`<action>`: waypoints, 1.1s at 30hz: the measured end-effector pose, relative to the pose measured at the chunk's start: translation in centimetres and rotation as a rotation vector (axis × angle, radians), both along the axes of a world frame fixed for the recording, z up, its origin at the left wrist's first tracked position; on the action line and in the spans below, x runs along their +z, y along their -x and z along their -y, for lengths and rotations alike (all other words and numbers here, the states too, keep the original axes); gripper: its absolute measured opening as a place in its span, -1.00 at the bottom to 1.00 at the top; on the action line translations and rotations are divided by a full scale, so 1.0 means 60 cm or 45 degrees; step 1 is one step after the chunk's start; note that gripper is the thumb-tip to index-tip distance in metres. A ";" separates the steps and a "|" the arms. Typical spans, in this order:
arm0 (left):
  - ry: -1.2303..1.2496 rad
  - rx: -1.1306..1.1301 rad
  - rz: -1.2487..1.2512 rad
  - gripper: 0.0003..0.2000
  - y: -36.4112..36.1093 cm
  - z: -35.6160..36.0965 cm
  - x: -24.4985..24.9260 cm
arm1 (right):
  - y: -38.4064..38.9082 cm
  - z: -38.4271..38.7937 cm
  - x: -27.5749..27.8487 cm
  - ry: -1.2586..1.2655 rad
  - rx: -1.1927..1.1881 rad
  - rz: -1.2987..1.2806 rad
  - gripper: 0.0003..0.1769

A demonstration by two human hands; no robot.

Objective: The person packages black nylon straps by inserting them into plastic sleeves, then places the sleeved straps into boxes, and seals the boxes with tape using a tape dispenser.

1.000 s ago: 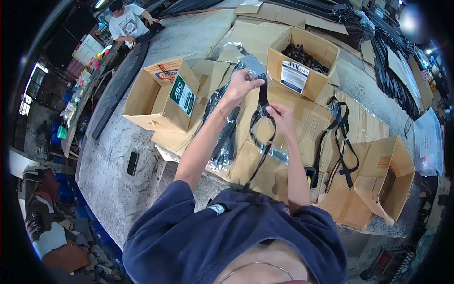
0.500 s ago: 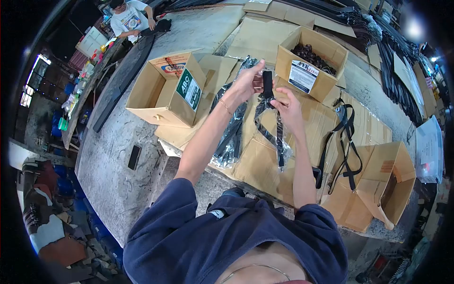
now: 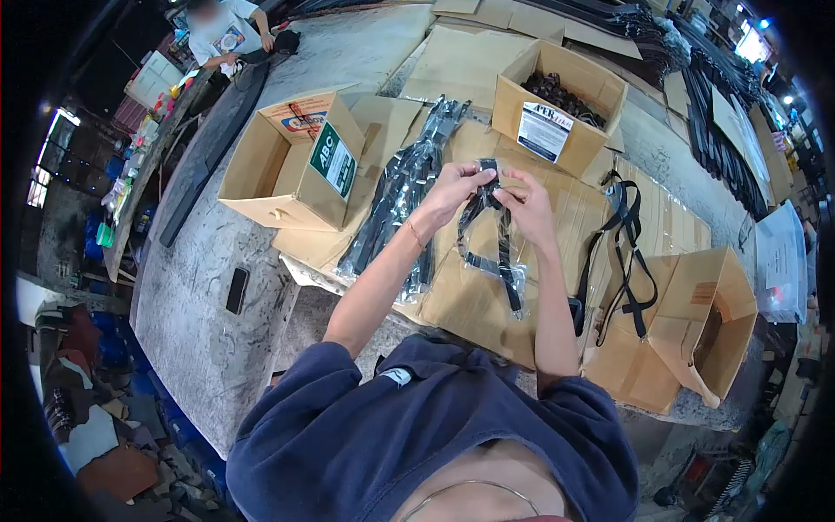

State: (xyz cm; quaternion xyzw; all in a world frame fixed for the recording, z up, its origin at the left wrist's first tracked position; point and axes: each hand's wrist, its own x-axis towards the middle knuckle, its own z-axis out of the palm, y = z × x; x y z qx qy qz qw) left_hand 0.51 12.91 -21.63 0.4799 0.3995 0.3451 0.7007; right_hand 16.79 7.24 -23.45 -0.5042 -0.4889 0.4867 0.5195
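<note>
Between my two hands a black strap in a clear plastic bag (image 3: 510,271) hangs down over the cardboard. My left hand (image 3: 457,190) pinches its upper end, fingers closed. My right hand (image 3: 527,204) is closed on the same strap just to the right, thumb and fingers pressed together. A pile of bagged black straps (image 3: 402,196) lies left of my hands. Loose black straps (image 3: 628,230) with a buckle lie on the cardboard (image 3: 557,217) to the right.
An open box with a green label (image 3: 287,165) stands left. A box of dark small parts (image 3: 557,109) is beyond my hands, and another open box (image 3: 704,322) is at right. A phone (image 3: 237,290) lies on the table (image 3: 191,322). A co-worker (image 3: 228,35) is at the upper left.
Both hands have come lower and closer together, bringing the strap's upper end down. The pile of bagged straps is now less covered by my left arm.
</note>
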 end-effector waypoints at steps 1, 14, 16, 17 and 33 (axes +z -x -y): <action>-0.083 -0.051 -0.032 -0.82 0.001 -0.003 -0.010 | -0.004 0.000 0.000 0.024 0.020 -0.046 -0.55; -0.570 0.000 -0.514 -0.57 0.003 0.020 -0.030 | -0.019 -0.037 -0.008 0.127 0.018 -0.273 -0.68; -0.520 0.042 -0.391 -0.56 -0.004 0.025 -0.021 | -0.020 -0.034 -0.004 0.127 0.075 -0.182 -0.71; -0.563 0.080 -0.471 -0.55 -0.005 0.027 -0.014 | -0.026 -0.036 -0.014 0.132 0.082 -0.181 -0.71; -0.567 0.207 -0.692 -0.50 -0.042 0.031 0.015 | -0.026 -0.046 0.003 -0.052 -0.272 -0.356 -0.72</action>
